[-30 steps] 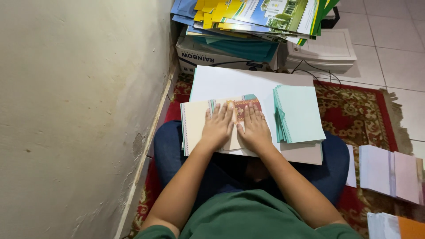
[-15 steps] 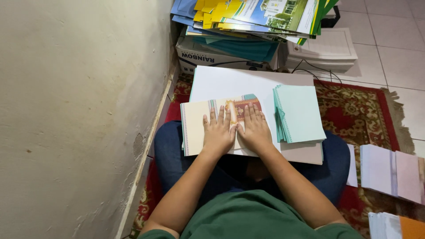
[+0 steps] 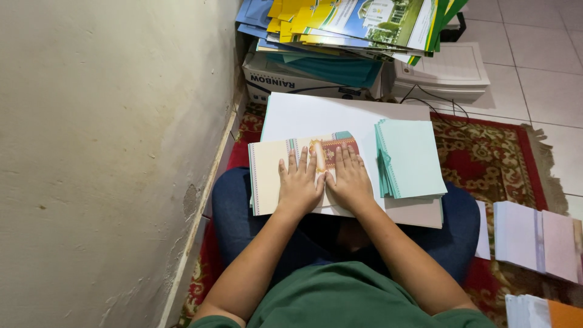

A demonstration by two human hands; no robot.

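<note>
Head view: cream card [image 3: 267, 176] with a red-and-gold patterned panel is lying on a white board [image 3: 316, 115] across the person's lap. Left hand [image 3: 299, 182] and right hand [image 3: 348, 180] are pressing flat on it, fingers spread, side by side, probably flattening a fold. Mint card stack [image 3: 413, 159] is sitting just right of them. Folders [image 3: 358, 24] are piling on a box [image 3: 273, 76] beyond, red rug [image 3: 486, 146] underneath.

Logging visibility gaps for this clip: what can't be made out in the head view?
- Middle of the printed card: covered by the left hand and right hand, both flat on it.
- Sheet count in the mint stack: edges too fine.
- White and pink stacks: cut by the right edge.
- Lap board: underside hidden.
</note>
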